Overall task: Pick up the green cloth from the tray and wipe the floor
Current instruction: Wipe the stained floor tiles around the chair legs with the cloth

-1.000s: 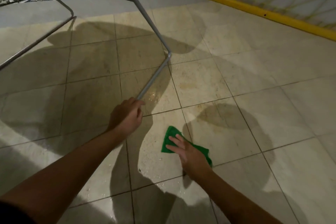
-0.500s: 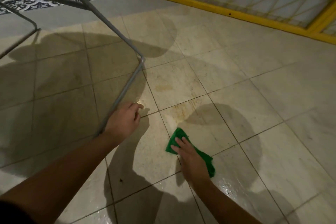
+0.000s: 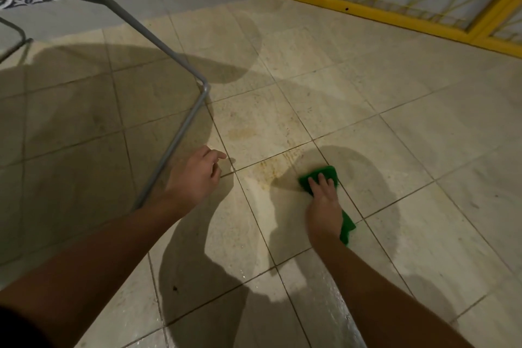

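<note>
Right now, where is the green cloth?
In the head view, the green cloth lies on the tiled floor right of centre, pressed flat under the right hand, just right of a brownish stain.

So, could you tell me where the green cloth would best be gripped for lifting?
Pinch the free tail of the green fabric cloth beside the right hand, coming from above on its right; the rest lies pinned flat under that hand.

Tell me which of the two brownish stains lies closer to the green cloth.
The streaky stain along the grout line, just left of the green cloth under the right hand. The fainter patch sits mid-tile, farther off.
</note>
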Demonstrator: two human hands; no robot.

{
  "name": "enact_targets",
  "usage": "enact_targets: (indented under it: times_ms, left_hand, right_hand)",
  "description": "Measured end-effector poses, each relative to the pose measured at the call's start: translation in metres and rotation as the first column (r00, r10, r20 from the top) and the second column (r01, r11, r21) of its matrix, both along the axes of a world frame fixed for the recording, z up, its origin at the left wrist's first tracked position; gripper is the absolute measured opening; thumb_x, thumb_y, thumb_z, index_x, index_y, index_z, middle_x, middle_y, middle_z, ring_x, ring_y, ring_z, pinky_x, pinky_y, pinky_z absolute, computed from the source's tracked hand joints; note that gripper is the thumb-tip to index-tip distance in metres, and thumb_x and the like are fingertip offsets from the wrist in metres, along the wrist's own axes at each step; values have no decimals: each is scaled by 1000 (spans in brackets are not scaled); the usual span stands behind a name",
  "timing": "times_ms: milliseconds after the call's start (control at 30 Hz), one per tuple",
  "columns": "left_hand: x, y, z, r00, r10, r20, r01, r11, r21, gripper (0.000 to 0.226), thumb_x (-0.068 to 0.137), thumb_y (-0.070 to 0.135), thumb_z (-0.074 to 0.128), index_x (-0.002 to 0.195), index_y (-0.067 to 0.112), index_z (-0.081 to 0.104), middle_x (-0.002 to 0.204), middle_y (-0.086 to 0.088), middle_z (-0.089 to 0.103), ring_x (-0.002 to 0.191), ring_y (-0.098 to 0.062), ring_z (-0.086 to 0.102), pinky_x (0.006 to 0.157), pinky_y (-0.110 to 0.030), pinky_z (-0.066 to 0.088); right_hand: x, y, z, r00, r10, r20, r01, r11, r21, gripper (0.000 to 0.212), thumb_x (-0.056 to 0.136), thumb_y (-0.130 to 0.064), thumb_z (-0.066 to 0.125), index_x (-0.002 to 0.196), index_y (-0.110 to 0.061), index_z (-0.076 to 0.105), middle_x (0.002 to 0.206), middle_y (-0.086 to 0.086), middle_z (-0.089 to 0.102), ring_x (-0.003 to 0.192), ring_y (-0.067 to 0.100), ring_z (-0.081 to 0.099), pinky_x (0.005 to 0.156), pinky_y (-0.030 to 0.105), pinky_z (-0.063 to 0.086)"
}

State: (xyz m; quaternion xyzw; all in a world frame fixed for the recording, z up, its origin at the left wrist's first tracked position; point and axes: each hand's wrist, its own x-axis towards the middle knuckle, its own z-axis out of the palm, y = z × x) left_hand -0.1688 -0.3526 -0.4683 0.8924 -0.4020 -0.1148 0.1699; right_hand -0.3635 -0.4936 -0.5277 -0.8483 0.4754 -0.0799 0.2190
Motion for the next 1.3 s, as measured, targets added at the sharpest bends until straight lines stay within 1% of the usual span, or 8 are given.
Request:
enact_targets:
  times_ms: [167, 233, 500, 733, 833, 900, 1100, 1300]
  left_hand:
    - [-1, -10, -4, 1000, -14, -14, 14, 1000, 4, 31, 92, 14, 45, 121, 18, 55, 118, -3, 55, 101, -19, 53, 81, -34, 45]
    - [-1, -13, -5, 1000, -16, -23, 16, 1000, 1, 30, 92, 14, 45, 120, 17, 55, 118, -3, 55, 100, -19, 54, 79, -34, 45]
    - [2, -14, -10, 998, -42, -45, 43, 999, 23, 32, 93, 13, 44, 123, 16, 53, 119, -3, 54, 101, -18, 52, 84, -36, 48]
    - [1, -27, -10, 999, -17, -42, 18, 999, 29, 33, 93, 14, 43, 124, 19, 53, 119, -2, 53, 102, -17, 53, 82, -33, 47]
    - [3, -31, -9, 999, -4, -49, 3, 1000, -15, 31, 92, 12, 44, 121, 18, 54, 117, -2, 55, 101, -18, 53, 80, -34, 47]
    - [4, -31, -8, 999, -4, -45, 3, 999, -34, 31, 92, 12, 44, 120, 18, 55, 116, -3, 55, 99, -18, 53, 79, -34, 48]
    - [8, -27, -9, 999, 1, -37, -1, 1000, 2, 32, 92, 13, 45, 122, 18, 54, 118, -4, 54, 99, -18, 54, 81, -35, 50]
    - [3, -31, -5, 998, 15, -63, -14, 1000, 13, 33, 93, 14, 44, 124, 19, 52, 121, -2, 52, 103, -18, 52, 85, -35, 48]
  right_hand:
    - [-44, -1, -9, 860, 510, -24, -510, 855, -94, 65, 61, 14, 70, 117, -18, 60, 132, 6, 54, 121, 27, 51, 85, 34, 48]
    - [-67, -23, -5, 786, 616, -50, -618, 781, -88, 65, 61, 12, 72, 116, -20, 60, 133, 4, 53, 121, 22, 49, 79, 37, 56]
    - [-6, -69, 6, 989, 143, -24, -141, 987, 76, 52, 91, 5, 34, 136, -21, 39, 153, 0, 21, 142, 19, 11, 114, 41, 17]
    - [17, -16, 3, 886, 461, 53, -464, 881, 93, 53, 88, 8, 42, 134, -18, 42, 151, -1, 26, 141, 16, 17, 111, 28, 16]
    - [-18, -24, 0, 831, 553, 61, -553, 833, -23, 55, 75, 11, 60, 123, -17, 56, 140, 4, 45, 132, 21, 36, 100, 38, 37]
    - [-36, -44, -4, 846, 530, 51, -527, 847, -66, 57, 70, 11, 66, 118, -18, 60, 134, 4, 51, 126, 19, 39, 90, 36, 44]
    - [10, -61, 7, 990, 141, 26, -143, 986, 86, 54, 88, 8, 36, 133, -20, 44, 151, -1, 25, 142, 17, 15, 112, 38, 24]
    - [31, -13, -2, 909, 412, 59, -416, 902, 112, 49, 91, 3, 42, 134, -20, 42, 151, 0, 25, 142, 17, 16, 115, 37, 25]
